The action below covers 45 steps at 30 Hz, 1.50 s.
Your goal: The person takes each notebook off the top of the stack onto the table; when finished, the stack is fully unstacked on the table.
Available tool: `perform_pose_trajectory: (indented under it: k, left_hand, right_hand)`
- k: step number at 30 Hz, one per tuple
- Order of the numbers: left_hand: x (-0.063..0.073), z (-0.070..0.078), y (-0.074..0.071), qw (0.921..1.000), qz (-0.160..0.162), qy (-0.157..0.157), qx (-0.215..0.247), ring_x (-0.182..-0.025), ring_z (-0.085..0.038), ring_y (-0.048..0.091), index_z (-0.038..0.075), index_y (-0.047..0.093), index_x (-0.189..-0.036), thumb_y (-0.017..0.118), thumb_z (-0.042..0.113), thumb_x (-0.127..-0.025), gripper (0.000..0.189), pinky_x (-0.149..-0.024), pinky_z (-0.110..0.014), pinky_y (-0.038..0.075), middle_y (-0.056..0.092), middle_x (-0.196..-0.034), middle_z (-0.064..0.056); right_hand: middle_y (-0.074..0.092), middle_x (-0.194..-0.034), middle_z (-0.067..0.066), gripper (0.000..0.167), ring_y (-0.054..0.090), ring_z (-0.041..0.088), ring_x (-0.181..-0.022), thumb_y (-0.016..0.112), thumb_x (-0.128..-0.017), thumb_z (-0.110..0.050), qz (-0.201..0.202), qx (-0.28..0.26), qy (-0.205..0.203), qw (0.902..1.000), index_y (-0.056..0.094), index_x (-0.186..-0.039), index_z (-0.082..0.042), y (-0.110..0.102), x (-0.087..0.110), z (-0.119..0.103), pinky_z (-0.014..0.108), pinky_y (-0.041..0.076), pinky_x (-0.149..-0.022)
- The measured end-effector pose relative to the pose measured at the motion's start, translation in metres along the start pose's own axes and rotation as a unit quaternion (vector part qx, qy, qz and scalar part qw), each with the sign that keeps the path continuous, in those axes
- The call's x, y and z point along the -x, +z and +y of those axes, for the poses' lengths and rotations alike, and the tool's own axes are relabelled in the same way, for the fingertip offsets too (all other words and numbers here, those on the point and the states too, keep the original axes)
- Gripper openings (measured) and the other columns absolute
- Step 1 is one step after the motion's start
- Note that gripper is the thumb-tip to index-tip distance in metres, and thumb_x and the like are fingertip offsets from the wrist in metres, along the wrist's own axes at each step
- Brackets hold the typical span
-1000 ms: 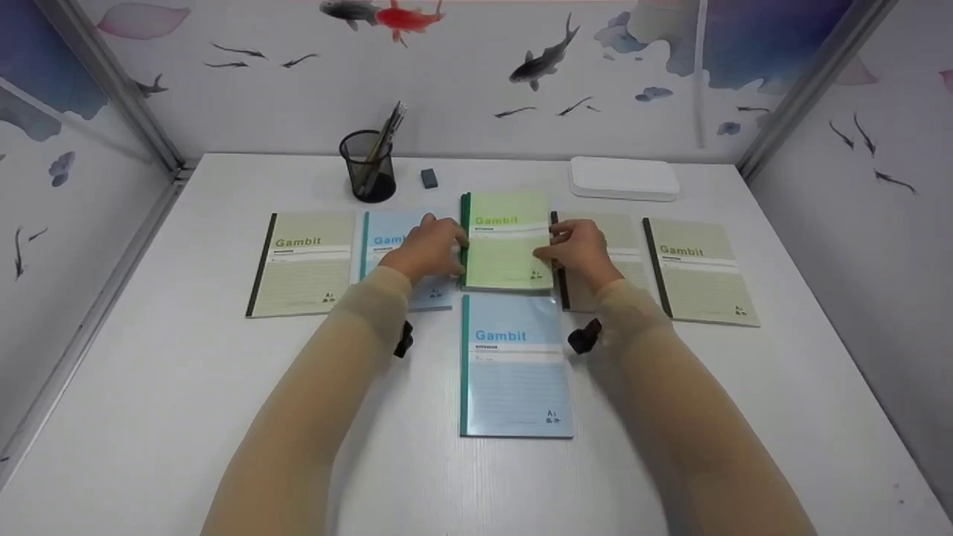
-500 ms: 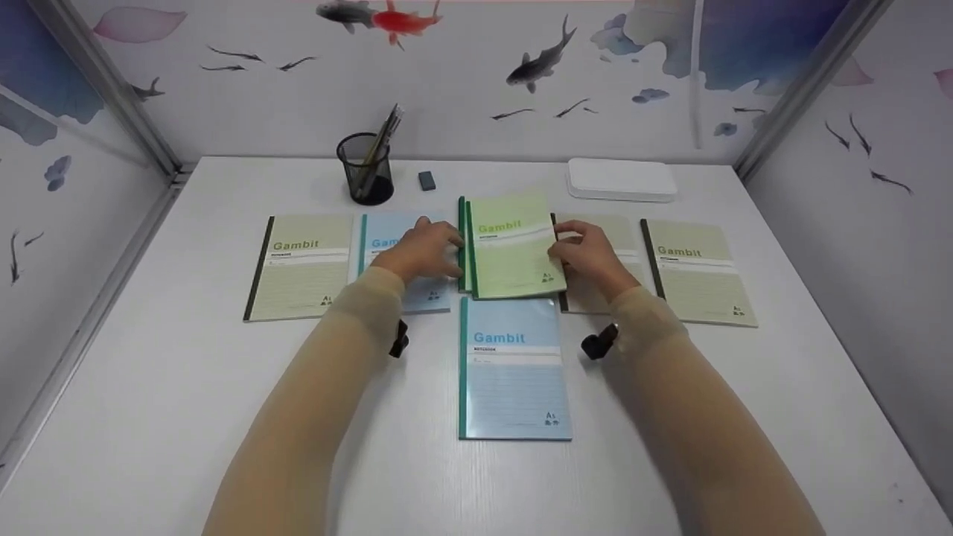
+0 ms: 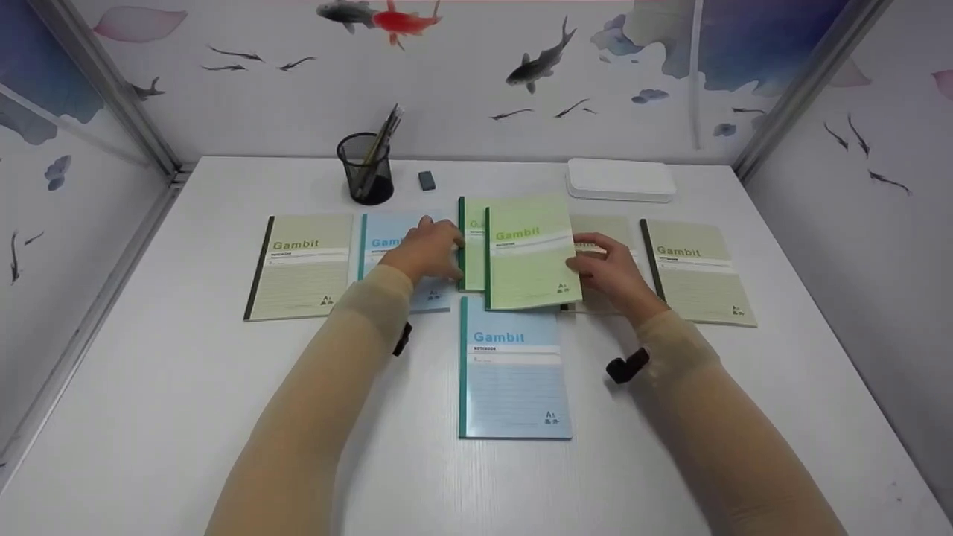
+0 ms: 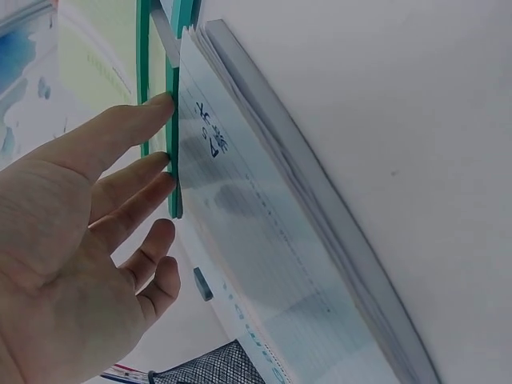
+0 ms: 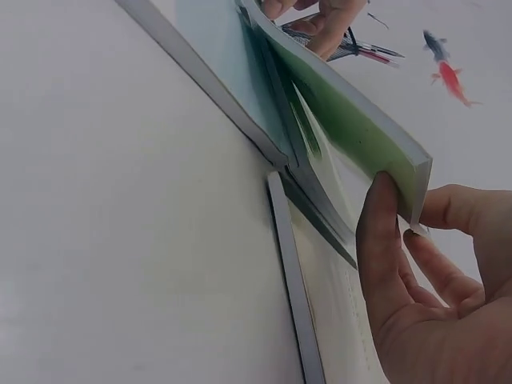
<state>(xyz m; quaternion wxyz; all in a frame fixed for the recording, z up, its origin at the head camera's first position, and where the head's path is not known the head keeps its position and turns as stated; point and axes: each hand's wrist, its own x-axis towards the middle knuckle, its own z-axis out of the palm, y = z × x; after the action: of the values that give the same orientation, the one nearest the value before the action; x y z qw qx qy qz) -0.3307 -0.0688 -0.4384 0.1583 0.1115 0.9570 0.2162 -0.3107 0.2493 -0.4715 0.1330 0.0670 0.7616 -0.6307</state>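
Note:
My right hand pinches the right edge of a light green notebook, thumb on one face and fingers on the other. In the right wrist view this notebook is raised and tilted over the ones below. A second green notebook lies under it, its dark green spine showing at the left. My left hand touches that spine with thumb and fingertips, the fingers loosely extended in the left wrist view. Beneath this hand is a blue notebook, partly covered. Another blue notebook lies nearer the front.
Tan notebooks lie at the left and right, with another partly hidden behind my right hand. Along the back stand a black mesh pen cup, a dark eraser and a white flat case. Printed walls enclose the table.
My right hand has lifted the top green notebook off the other and drawn it right and toward the front, uncovering part of the lower one. My left hand has stayed at the spine.

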Motion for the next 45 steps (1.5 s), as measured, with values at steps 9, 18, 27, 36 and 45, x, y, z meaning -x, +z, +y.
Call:
perform_pose_trajectory:
  k: [9, 18, 27, 36, 45]
  left_hand:
    - [-0.001, -0.002, 0.000, 0.9999, -0.010, 0.000, 0.007, -0.127, -0.026, 0.044, 0.016, 0.059, -0.144, 0.084, 0.028, -0.086, 0.064, -0.115, -0.048, 0.039, 0.048, -0.145, -0.005]
    - [-0.001, 0.003, -0.001, 0.9997, -0.014, -0.012, 0.015, -0.121, -0.025, 0.045, 0.015, 0.057, -0.145, 0.084, 0.024, -0.086, 0.066, -0.113, -0.046, 0.041, 0.050, -0.137, -0.004]
    - [0.002, 0.003, -0.001, 0.9999, -0.007, -0.006, 0.008, -0.123, -0.027, 0.047, 0.013, 0.058, -0.145, 0.084, 0.021, -0.086, 0.065, -0.115, -0.047, 0.040, 0.050, -0.142, -0.006]
    - [0.002, 0.006, -0.003, 0.9997, -0.012, -0.017, 0.016, -0.124, -0.025, 0.046, 0.013, 0.056, -0.146, 0.083, 0.021, -0.087, 0.065, -0.116, -0.047, 0.039, 0.050, -0.138, -0.006]
    - [0.002, 0.007, -0.004, 0.9992, -0.024, -0.018, 0.026, -0.122, -0.025, 0.046, 0.012, 0.054, -0.148, 0.082, 0.020, -0.089, 0.065, -0.114, -0.047, 0.040, 0.050, -0.137, -0.008]
  right_hand:
    - [0.074, -0.110, -0.001, 0.051, 0.073, 0.011, -0.091, 0.071, -0.096, -0.012, -0.001, -0.033, -0.014, 0.9994, 0.053, -0.143, -0.015, -0.021, 0.017, 0.014, 0.025, 0.059, -0.077]
    - [0.076, -0.106, -0.003, 0.047, 0.071, 0.009, -0.088, 0.070, -0.097, -0.008, -0.029, -0.073, -0.020, 0.9967, 0.049, -0.140, -0.015, -0.044, 0.048, 0.025, 0.025, 0.058, -0.075]
    - [0.076, -0.111, -0.002, 0.049, 0.074, 0.012, -0.093, 0.067, -0.100, -0.008, -0.049, -0.090, 0.002, 0.9947, 0.045, -0.143, -0.016, -0.066, 0.083, 0.033, 0.027, 0.059, -0.079]
    - [0.078, -0.105, 0.001, 0.044, 0.075, 0.015, -0.090, 0.066, -0.099, -0.006, -0.077, -0.097, 0.015, 0.9922, 0.044, -0.135, -0.018, -0.091, 0.112, 0.042, 0.030, 0.061, -0.078]
    - [0.074, -0.115, 0.002, 0.046, 0.074, 0.017, -0.097, 0.066, -0.099, -0.003, -0.130, -0.076, 0.038, 0.9879, 0.046, -0.136, -0.021, -0.107, 0.141, 0.053, 0.034, 0.061, -0.082]
